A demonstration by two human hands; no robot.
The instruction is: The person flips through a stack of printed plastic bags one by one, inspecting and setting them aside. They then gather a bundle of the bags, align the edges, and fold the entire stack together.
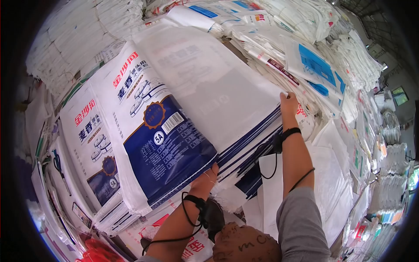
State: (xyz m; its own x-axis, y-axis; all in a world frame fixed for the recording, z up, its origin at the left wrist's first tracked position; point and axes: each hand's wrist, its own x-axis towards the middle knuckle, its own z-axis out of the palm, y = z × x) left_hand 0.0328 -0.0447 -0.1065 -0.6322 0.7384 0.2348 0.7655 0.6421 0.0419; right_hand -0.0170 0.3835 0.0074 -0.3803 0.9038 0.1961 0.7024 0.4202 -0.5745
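A printed woven sack [161,135], white above and dark blue below with "5A" on it, lies at the middle left with its printed side up. My left hand [207,178] is at its lower right corner, and its fingers are hidden beneath the sack's edge. To the right lies a stack of white sacks [227,96] with blue-striped edges, faint print showing through the top one. My right hand [288,105] is closed on the right corner of this stack, with the thumb on top. Black straps and cords circle both wrists.
Another printed sack [94,139] lies at the left, near scissors [60,168] with dark handles. Red netting [102,251] is at the bottom left. Tall piles of white sacks [87,35] stand behind, and more sacks with blue print [316,65] are heaped at the right.
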